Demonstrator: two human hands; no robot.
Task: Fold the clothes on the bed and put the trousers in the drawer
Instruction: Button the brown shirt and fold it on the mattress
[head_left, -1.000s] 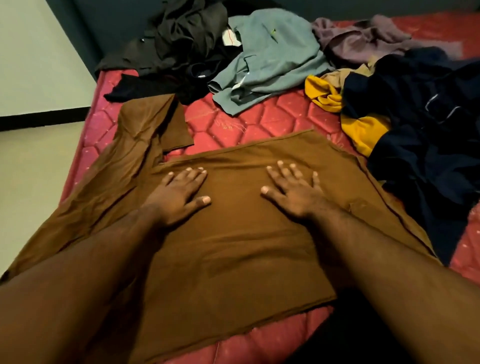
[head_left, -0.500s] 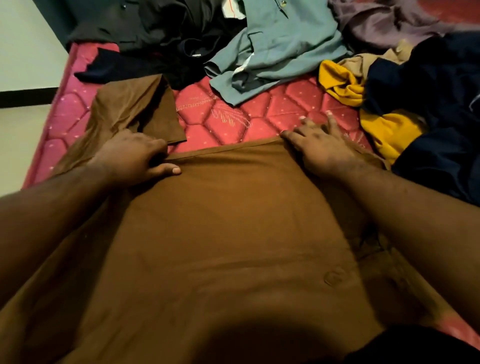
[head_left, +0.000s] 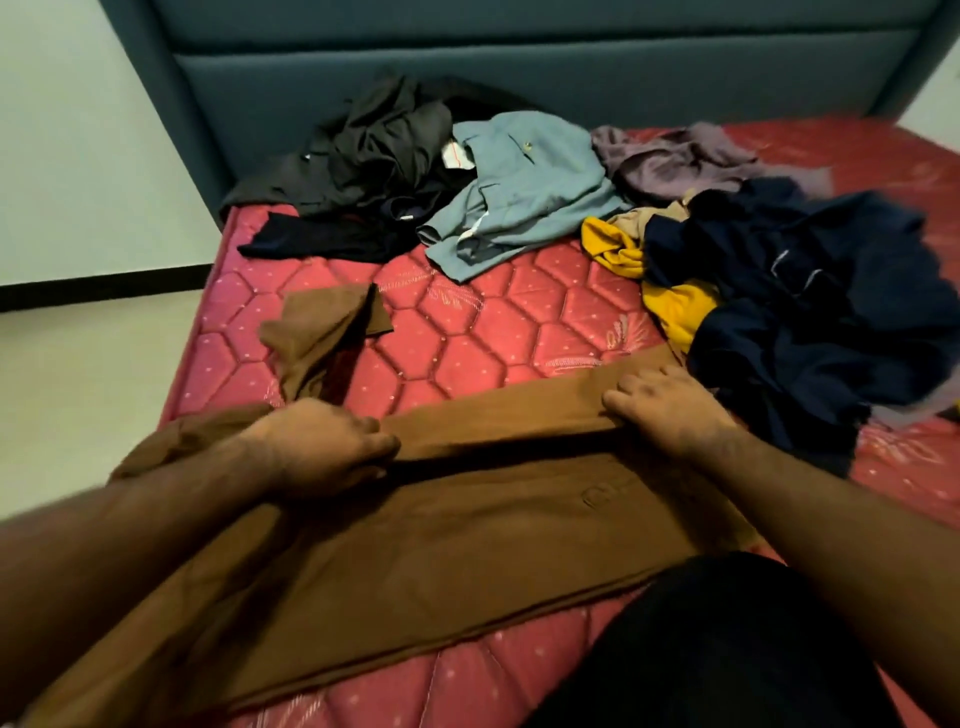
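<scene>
A brown garment (head_left: 467, 540) lies spread across the near part of the red mattress (head_left: 467, 332). Its far edge is lifted and rolled back toward me. My left hand (head_left: 327, 447) grips that far edge on the left side, fingers curled round the cloth. My right hand (head_left: 670, 410) grips the same edge on the right. One brown sleeve (head_left: 322, 332) trails away onto the mattress behind my left hand.
Unfolded clothes lie further up the bed: a black pile (head_left: 374, 156), a grey-blue shirt (head_left: 519, 192), a mauve garment (head_left: 675, 161), a yellow piece (head_left: 670, 306) and a dark navy heap (head_left: 810, 301). A teal headboard (head_left: 519, 67) stands behind. Pale floor (head_left: 78, 389) lies at the left.
Both hands went from lying flat on the brown garment to reaching its far edge, gripping it and pulling it back toward me. The sleeve has shifted with it.
</scene>
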